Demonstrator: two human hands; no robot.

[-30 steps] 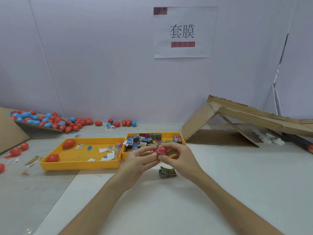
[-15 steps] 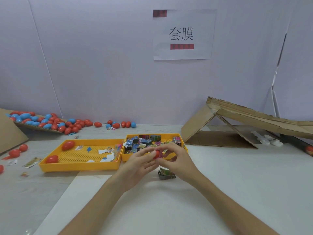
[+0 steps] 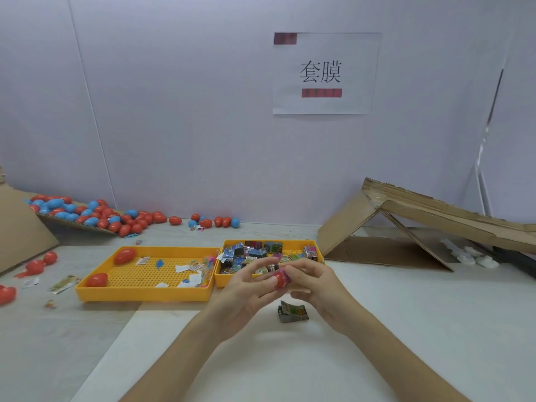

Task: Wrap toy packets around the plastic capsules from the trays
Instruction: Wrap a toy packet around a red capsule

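A pale lilac wall (image 3: pixel 174 111) of flat panels closes the back, with a thin seam running down its left part. A white paper sign (image 3: pixel 324 74) is fixed on it (two black characters, one red bar in the top corner, one below). The table (image 3: pixel 43 343) shows a light wood grain, and a white sheet (image 3: pixel 406 314) covers its right part. Folded cardboard (image 3: pixel 420 219) stands as a slope at the right, and another cardboard board (image 3: pixel 20 227) leans at the left. The light is soft and even.
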